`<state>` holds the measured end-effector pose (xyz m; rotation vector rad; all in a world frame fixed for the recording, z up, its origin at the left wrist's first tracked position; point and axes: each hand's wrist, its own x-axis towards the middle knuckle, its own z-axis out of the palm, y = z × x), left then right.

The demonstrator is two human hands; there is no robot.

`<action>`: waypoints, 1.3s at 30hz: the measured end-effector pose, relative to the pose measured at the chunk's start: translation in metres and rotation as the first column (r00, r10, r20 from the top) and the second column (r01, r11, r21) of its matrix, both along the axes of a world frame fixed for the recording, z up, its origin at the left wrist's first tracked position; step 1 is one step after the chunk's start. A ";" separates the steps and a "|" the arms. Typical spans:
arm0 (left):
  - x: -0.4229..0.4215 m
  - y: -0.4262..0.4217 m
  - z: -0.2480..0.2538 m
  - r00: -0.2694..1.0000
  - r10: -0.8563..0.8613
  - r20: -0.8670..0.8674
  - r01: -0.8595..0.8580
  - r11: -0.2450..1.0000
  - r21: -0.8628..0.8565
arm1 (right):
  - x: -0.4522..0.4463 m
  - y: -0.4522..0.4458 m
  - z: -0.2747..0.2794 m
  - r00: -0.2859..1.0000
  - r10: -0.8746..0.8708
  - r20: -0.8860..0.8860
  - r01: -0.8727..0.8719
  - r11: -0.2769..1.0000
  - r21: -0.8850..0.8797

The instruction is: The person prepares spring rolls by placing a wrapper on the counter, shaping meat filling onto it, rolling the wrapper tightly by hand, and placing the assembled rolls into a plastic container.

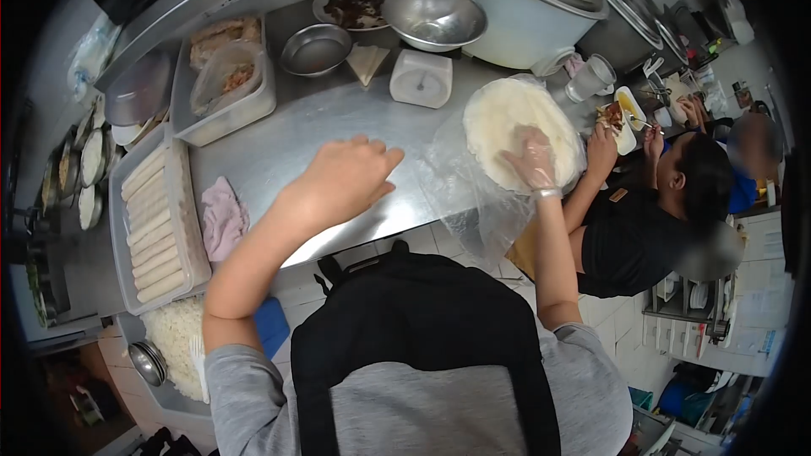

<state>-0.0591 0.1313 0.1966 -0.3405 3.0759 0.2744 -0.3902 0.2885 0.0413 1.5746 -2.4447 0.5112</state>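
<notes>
My right hand (534, 160), in a clear plastic glove, lies with spread fingers on a stack of thin round pale wrappers (498, 122). The stack rests on a clear plastic sheet (460, 181) that drapes over the counter's front edge. Bare and raised above the middle of the steel counter (291, 127), my left hand (355, 176) has loosely bent fingers, the thumb apart, and nothing visible in it. Behind the hands stands a small white kitchen scale (421, 80), beside a folded triangular wrapper (367, 62).
Pale rolls fill a plastic tub (193, 228) at left, near a pink cloth (224, 218). Farther back are a food container (224, 122), a metal dish (316, 51), a steel bowl (434, 15) and a large cooker (532, 25). A person in black (638, 228) sits close at right, holding food.
</notes>
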 end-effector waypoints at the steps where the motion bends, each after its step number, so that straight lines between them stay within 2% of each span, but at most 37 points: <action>1: -0.001 0.001 -0.017 1.000 -0.002 -0.006 0.002 1.000 -0.001 | -0.003 -0.004 -0.005 0.995 -0.028 -0.096 0.030 0.999 0.015; 2: 0.001 0.002 -0.034 0.997 0.025 -0.069 -0.017 0.994 0.111 | -0.004 -0.004 -0.007 0.995 -0.029 -0.101 0.030 0.999 0.014; 3: 0.004 0.001 -0.049 0.990 0.057 -0.128 -0.028 0.975 0.221 | -0.004 -0.003 -0.008 0.982 -0.108 -0.157 0.107 0.994 -0.014; 4: 0.010 0.000 -0.065 0.990 0.056 -0.128 -0.027 0.976 0.218 | -0.006 -0.002 -0.010 0.960 -0.189 -0.207 0.183 0.982 -0.045; 5: 0.018 -0.001 -0.080 0.982 0.121 -0.142 -0.073 0.951 0.299 | -0.014 -0.001 -0.016 0.960 -0.189 -0.209 0.183 0.982 -0.048; 6: 0.025 -0.003 -0.091 0.971 0.185 -0.154 -0.115 0.919 0.377 | -0.027 0.002 -0.023 0.984 -0.141 -0.108 0.139 0.990 -0.027; 7: 0.034 -0.005 -0.099 0.971 0.183 -0.154 -0.113 0.919 0.377 | -0.035 0.005 -0.026 0.996 -0.094 -0.002 0.094 0.996 -0.007; 9: 0.054 -0.004 -0.109 0.925 0.377 -0.058 -0.267 0.750 0.605 | -0.046 0.007 -0.028 0.992 -0.125 -0.009 0.125 0.992 0.016; 10: 0.062 -0.002 -0.109 0.926 0.374 -0.053 -0.268 0.749 0.606 | -0.049 0.007 -0.026 0.988 -0.153 -0.020 0.153 0.988 0.034; 11: 0.069 0.001 -0.107 0.895 0.446 -0.018 -0.327 0.683 0.653 | -0.052 0.009 -0.021 0.988 -0.154 -0.016 0.154 0.987 0.037; 12: 0.077 0.001 -0.107 0.857 0.515 0.020 -0.382 0.609 0.695 | -0.056 0.011 -0.011 0.947 -0.230 0.225 0.242 0.970 -0.028; 13: 0.085 -0.001 -0.111 0.845 0.534 0.012 -0.389 0.599 0.700 | -0.059 0.014 -0.002 0.847 -0.271 0.457 0.338 0.939 -0.070; 14: 0.089 -0.002 -0.112 0.840 0.543 0.013 -0.396 0.595 0.699 | -0.064 0.017 0.006 0.849 -0.263 0.458 0.329 0.942 -0.069; 16: 0.095 -0.008 -0.110 0.792 0.611 -0.012 -0.400 0.533 0.746 | -0.064 0.020 0.024 0.746 0.036 0.664 0.266 0.899 -0.348; 17: 0.097 -0.012 -0.115 0.786 0.617 -0.034 -0.372 0.516 0.771 | -0.056 0.018 0.032 0.744 0.050 0.666 0.252 0.903 -0.349; 19: 0.089 -0.016 -0.114 0.774 0.629 -0.064 -0.326 0.484 0.812 | -0.017 0.006 0.063 0.422 0.397 0.815 0.384 0.736 -0.557; 20: 0.083 -0.017 -0.116 0.778 0.623 -0.084 -0.243 0.421 0.874 | 0.013 -0.006 0.087 0.398 0.418 0.817 0.357 0.749 -0.557; 22: 0.069 -0.020 -0.130 0.790 0.609 -0.074 -0.119 0.271 0.955 | 0.068 -0.029 0.130 0.155 0.535 0.831 0.204 0.805 -0.557; 23: 0.062 -0.021 -0.135 0.792 0.609 -0.043 -0.125 0.230 0.965 | 0.069 -0.040 0.119 0.172 0.541 0.823 0.086 0.824 -0.560; 24: 0.057 -0.022 -0.140 0.787 0.617 0.005 -0.122 0.147 0.982 | 0.084 -0.052 0.124 0.150 0.550 0.822 0.060 0.825 -0.563; 27: 0.063 -0.023 -0.154 0.712 0.702 -0.014 -0.058 0.079 0.995 | 0.142 -0.077 0.151 -0.001 0.654 0.757 -0.156 0.747 -0.646; 29: 0.075 -0.028 -0.155 0.566 0.821 0.069 -0.025 -0.066 0.997 | 0.160 -0.096 0.152 0.008 0.662 0.750 -0.121 0.745 -0.656; 30: 0.084 -0.029 -0.153 0.562 0.824 0.069 -0.023 -0.068 0.997 | 0.165 -0.103 0.152 0.028 0.669 0.743 -0.079 0.742 -0.665; 32: 0.113 -0.035 -0.149 0.513 0.847 0.138 0.272 -0.313 0.910 | 0.168 -0.118 0.133 0.005 0.625 0.780 -0.042 0.780 -0.625; 33: 0.125 -0.038 -0.161 0.478 0.866 0.148 0.405 -0.366 0.838 | 0.169 -0.126 0.117 -0.018 0.581 0.813 -0.002 0.814 -0.582; 34: 0.137 -0.040 -0.166 0.472 0.869 0.148 0.409 -0.364 0.837 | 0.168 -0.134 0.097 -0.021 0.581 0.814 -0.009 0.814 -0.581; 36: 0.155 -0.043 -0.172 0.471 0.877 0.098 0.486 -0.351 0.800 | 0.161 -0.146 0.046 -0.109 0.456 0.883 0.009 0.889 -0.458; 37: 0.161 -0.041 -0.171 0.432 0.890 0.149 0.403 -0.338 0.851 | 0.158 -0.149 0.023 -0.110 0.451 0.886 0.005 0.891 -0.453; 38: 0.163 -0.038 -0.175 0.430 0.889 0.157 0.402 -0.345 0.848 | 0.155 -0.149 0.001 -0.156 0.359 0.920 0.032 0.933 -0.358; 39: 0.164 -0.036 -0.178 0.389 0.905 0.172 0.326 -0.310 0.893 | 0.152 -0.149 -0.015 -0.204 0.267 0.942 0.057 0.964 -0.261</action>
